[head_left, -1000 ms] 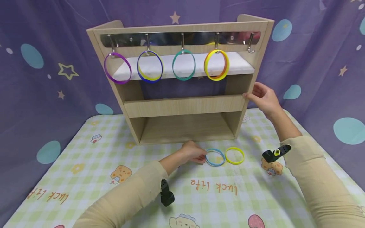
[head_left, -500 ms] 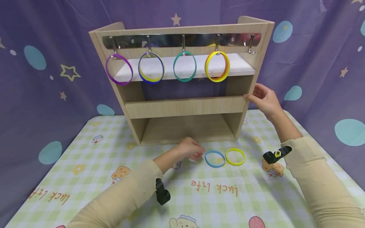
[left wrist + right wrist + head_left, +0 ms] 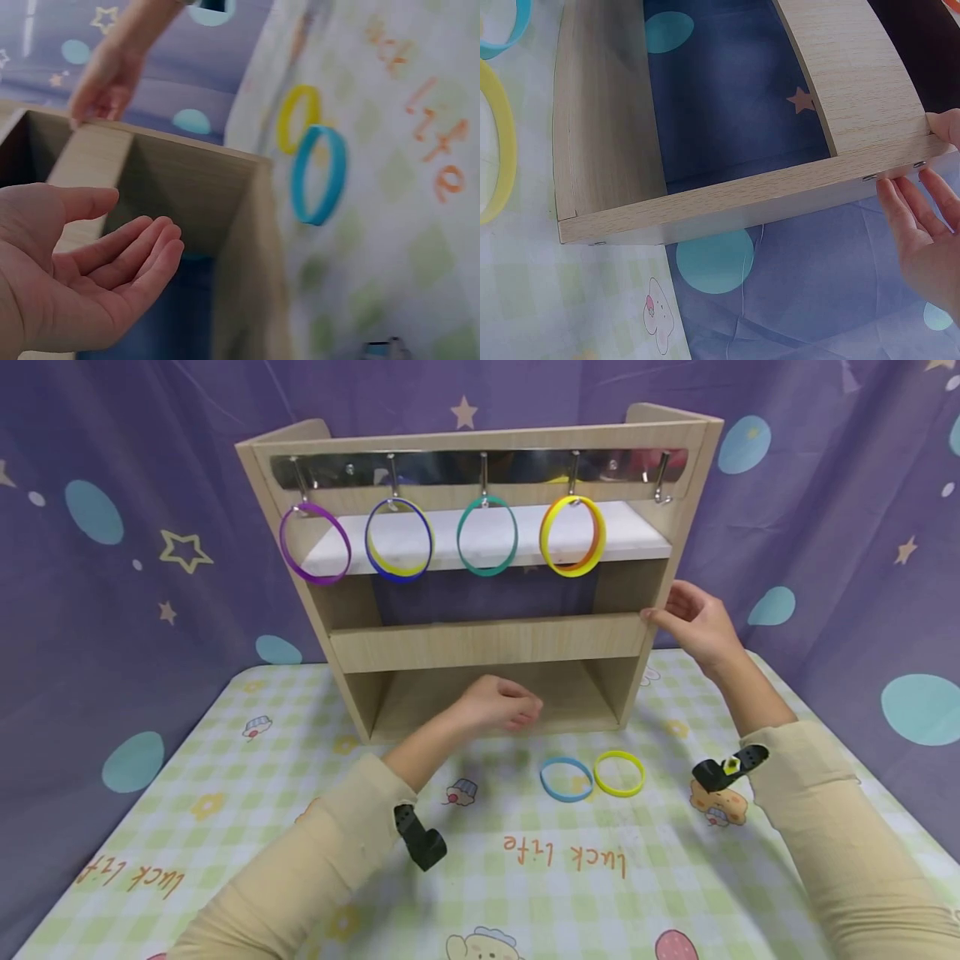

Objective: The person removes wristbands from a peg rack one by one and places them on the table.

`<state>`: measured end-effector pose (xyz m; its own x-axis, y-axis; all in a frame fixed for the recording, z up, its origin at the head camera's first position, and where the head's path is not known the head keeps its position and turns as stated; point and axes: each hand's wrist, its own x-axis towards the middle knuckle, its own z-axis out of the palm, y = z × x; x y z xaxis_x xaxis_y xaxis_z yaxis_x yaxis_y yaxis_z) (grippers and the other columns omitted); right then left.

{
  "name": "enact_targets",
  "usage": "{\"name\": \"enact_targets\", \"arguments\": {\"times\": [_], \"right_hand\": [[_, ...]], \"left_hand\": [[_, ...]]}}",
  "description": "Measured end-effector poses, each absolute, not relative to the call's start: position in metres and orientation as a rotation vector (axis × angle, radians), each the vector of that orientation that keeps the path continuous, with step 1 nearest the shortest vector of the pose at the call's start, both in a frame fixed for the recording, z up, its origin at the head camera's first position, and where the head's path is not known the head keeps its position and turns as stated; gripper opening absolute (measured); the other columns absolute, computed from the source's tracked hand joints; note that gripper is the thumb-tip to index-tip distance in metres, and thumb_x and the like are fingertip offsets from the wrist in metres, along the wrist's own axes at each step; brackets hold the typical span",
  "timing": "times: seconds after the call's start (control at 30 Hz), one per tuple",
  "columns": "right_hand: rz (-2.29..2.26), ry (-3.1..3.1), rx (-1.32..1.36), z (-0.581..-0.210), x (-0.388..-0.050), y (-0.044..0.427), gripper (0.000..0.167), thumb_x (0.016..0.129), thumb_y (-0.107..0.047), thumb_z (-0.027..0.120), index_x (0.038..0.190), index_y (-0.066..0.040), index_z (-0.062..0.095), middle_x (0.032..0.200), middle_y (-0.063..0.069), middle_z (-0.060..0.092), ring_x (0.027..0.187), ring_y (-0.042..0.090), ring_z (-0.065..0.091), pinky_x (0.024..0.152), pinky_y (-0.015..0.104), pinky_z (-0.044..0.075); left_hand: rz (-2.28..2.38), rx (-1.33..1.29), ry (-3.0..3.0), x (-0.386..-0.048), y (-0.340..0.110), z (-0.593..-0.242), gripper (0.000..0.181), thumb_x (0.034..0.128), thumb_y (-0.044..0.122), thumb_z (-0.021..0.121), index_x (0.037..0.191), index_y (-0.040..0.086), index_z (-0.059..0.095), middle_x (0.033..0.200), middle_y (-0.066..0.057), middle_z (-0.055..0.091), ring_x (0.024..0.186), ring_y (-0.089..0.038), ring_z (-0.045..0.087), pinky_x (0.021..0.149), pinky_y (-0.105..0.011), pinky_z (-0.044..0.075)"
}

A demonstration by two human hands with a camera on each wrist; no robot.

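Note:
A wooden shelf (image 3: 487,642) stands on the table with a metal hook rail (image 3: 442,470) across its top. My right hand (image 3: 693,620) holds its right side panel, thumb at the front edge and fingers on the outer face, as the right wrist view shows. My left hand (image 3: 498,703) hovers before the lower compartment, its fingers loosely bent and nothing between them in the left wrist view. Below it on the cloth lie a blue wristband (image 3: 566,797) and a yellow wristband (image 3: 618,792), side by side.
From the hooks hang a purple wristband (image 3: 347,547), a blue and yellow pair (image 3: 399,578), a green wristband (image 3: 487,572) and a yellow and orange pair (image 3: 573,572). The rightmost hook (image 3: 660,493) bears none. A patterned curtain (image 3: 135,610) surrounds the table.
My left hand has lifted from beside the blue wristband up toward the lower compartment. My right hand keeps its hold, and both wristbands on the cloth stay where they were.

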<state>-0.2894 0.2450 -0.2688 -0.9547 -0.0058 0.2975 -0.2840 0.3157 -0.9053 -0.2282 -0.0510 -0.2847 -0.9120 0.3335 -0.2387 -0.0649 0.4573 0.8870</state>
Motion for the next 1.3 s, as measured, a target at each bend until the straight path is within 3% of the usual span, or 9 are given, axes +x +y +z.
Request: {"name": "enact_targets", "arguments": {"times": [0.13,0.27,0.5,0.7,0.93,1.3], "right_hand": [[1.684,-2.345,0.258,-0.268,-0.289,0.245,0.047,0.089,-0.017,0.068,0.132,-0.007,0.051,0.094,-0.029,0.061,0.092,-0.01,0.059,0.077,0.004,0.049],[1.686,-2.349,0.262,-0.268,-0.289,0.245,0.049,0.089,-0.017,0.068,0.133,-0.006,0.051,0.094,-0.03,0.061,0.091,-0.011,0.058,0.077,0.004,0.049],[1.679,-2.349,0.267,-0.268,-0.29,0.245,0.049,0.088,-0.016,0.069,0.133,-0.006,0.051,0.093,-0.03,0.061,0.09,-0.012,0.059,0.076,0.004,0.049],[1.672,-2.35,0.277,-0.269,-0.29,0.245,0.048,0.089,-0.017,0.068,0.132,-0.007,0.052,0.092,-0.03,0.061,0.09,-0.011,0.059,0.076,0.004,0.049],[1.684,-2.328,0.284,-0.269,-0.289,0.245,0.045,0.088,-0.014,0.068,0.13,-0.007,0.053,0.091,-0.029,0.062,0.088,-0.011,0.06,0.076,0.004,0.049],[1.701,-2.31,0.289,-0.27,-0.29,0.244,0.042,0.088,-0.013,0.068,0.127,-0.008,0.055,0.091,-0.028,0.064,0.088,-0.01,0.061,0.075,0.005,0.05]], "left_hand": [[1.46,0.275,2.355,-0.229,-0.049,-0.268,0.03,0.0943,0.02,0.061,0.117,0.002,0.066,0.114,-0.016,0.07,0.097,-0.019,0.07,0.087,-0.027,0.06],[1.468,0.308,2.365,-0.23,-0.046,-0.254,0.032,0.0952,0.021,0.06,0.12,0.002,0.065,0.117,-0.016,0.069,0.103,-0.022,0.069,0.088,-0.027,0.059],[1.54,0.353,2.368,-0.23,-0.043,-0.232,0.032,0.0947,0.021,0.061,0.12,0.001,0.064,0.116,-0.017,0.069,0.104,-0.024,0.069,0.095,-0.033,0.057],[1.766,0.365,2.349,-0.229,-0.038,-0.215,0.027,0.0924,0.014,0.063,0.113,-0.003,0.067,0.113,-0.022,0.069,0.086,-0.015,0.069,0.09,-0.032,0.059],[1.982,0.361,2.34,-0.226,-0.032,-0.193,0.024,0.091,0.012,0.065,0.11,-0.003,0.068,0.11,-0.02,0.071,0.1,-0.029,0.07,0.088,-0.032,0.06],[2.227,0.288,2.328,-0.224,-0.019,-0.176,0.027,0.0887,0.009,0.068,0.112,-0.005,0.066,0.111,-0.021,0.07,0.086,-0.021,0.071,0.083,-0.027,0.061]]}}
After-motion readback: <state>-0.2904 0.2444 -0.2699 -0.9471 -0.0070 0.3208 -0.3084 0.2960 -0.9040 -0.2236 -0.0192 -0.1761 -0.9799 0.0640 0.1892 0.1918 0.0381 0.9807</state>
